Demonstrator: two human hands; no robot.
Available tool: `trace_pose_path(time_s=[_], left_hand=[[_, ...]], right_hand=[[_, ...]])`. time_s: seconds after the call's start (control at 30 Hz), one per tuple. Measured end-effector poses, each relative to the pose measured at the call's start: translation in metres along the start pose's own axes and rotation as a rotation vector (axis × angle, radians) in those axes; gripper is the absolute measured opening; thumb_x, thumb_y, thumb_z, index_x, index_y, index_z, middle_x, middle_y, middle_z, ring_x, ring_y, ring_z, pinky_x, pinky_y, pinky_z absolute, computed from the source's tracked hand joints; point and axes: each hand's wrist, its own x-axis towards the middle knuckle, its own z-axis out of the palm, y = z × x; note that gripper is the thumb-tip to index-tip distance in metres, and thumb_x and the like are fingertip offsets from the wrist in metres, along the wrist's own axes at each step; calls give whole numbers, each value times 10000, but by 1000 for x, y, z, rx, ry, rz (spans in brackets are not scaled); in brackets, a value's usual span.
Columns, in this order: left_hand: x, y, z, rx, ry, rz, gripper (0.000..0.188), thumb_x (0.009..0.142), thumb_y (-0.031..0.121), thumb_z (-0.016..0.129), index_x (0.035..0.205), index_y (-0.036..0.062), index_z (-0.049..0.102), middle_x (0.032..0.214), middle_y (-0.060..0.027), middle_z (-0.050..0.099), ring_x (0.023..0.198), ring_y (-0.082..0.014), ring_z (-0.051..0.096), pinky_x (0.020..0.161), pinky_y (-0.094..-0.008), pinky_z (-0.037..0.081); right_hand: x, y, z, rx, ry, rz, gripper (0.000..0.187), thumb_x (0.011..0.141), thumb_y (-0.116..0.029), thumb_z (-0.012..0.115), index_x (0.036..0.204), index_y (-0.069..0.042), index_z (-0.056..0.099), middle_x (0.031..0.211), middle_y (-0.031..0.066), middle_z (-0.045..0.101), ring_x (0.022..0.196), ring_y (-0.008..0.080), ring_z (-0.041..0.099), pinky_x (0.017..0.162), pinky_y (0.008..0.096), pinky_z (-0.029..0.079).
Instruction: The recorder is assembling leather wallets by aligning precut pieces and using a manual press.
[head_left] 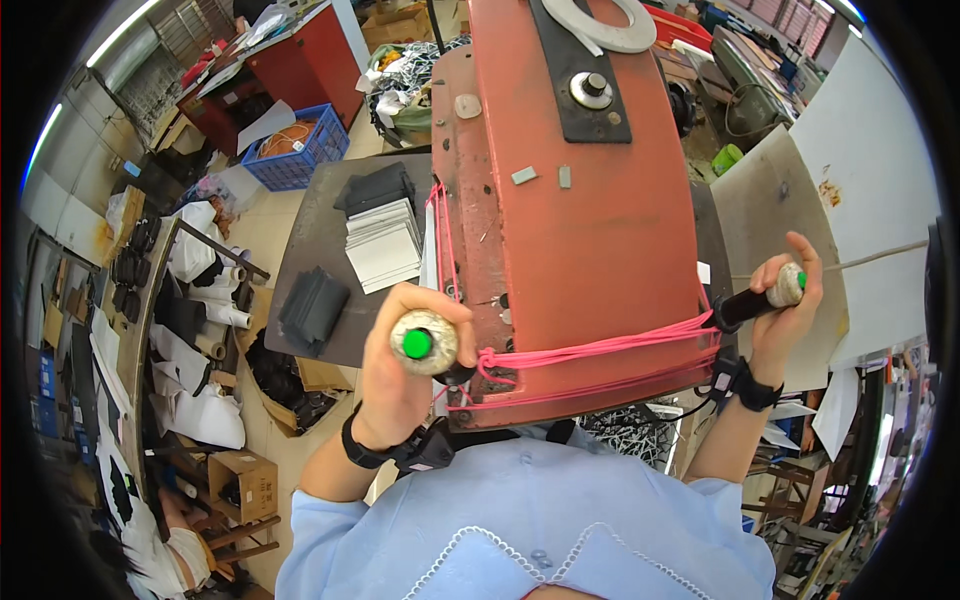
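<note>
A large red press-like machine (pixel 590 250) stands in front of me, its body between my arms. My left hand (pixel 385 385) is wrapped round a tape-bound handle (pixel 443 348) with a green button on its end. On the other side, my right hand (pixel 797 320) grips a black handle (pixel 742 306), also tape-wrapped and green-buttoned at its end; one finger is raised off it. Several strands of pink cord (pixel 600 341) stretch across the machine's front between the two handles. Black straps circle both wrists. What lies beneath the machine's head is hidden.
Left of the machine, a dark table (pixel 310 225) bears a stack of white sheets (pixel 382 248) and black pieces (pixel 314 310). A blue crate (pixel 310 160) stands behind it. Fabric rolls fill a rack (pixel 160 290) farther left. A pale panel (pixel 790 220) stands at right.
</note>
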Motion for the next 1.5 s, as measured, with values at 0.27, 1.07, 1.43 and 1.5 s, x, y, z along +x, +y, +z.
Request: trace_pose_path(time_s=[0.27, 1.07, 1.43, 1.5], left_hand=[[23, -27, 57, 17, -482, 103, 882, 826, 270, 798, 1469, -18, 268, 1268, -166, 513, 1153, -251, 539, 1012, -375, 408], [67, -164, -1, 1497, -528, 516, 374, 864, 244, 701, 1140, 29, 568, 1239, -194, 583, 1149, -370, 582, 951, -446, 479], [76, -160, -5, 1292, -391, 468, 349, 881, 124, 674, 1183, 1, 551, 1232, -192, 588, 1113, -367, 599, 941, -408, 489], [78, -131, 1, 1145, -196, 448, 360, 867, 104, 696, 1183, -3, 559, 1226, -184, 597, 1101, -360, 605, 944, -389, 483]], right_hand=[[59, -7, -67, -453, 313, -116, 456, 1061, -349, 437, 1299, 16, 572, 1210, 113, 610, 1139, 177, 556, 1012, 311, 406], [-22, 35, 9, -965, 321, -383, 526, 973, -167, 609, 1438, -26, 406, 1471, 161, 409, 1273, 265, 475, 1059, 380, 402], [-58, 129, 93, -961, -654, -363, 358, 869, -77, 644, 1226, -49, 619, 1103, 104, 664, 920, 276, 662, 782, 338, 544], [-49, 134, 91, -891, -502, -447, 301, 883, -79, 652, 1180, -35, 660, 1000, 87, 695, 831, 233, 684, 729, 322, 549]])
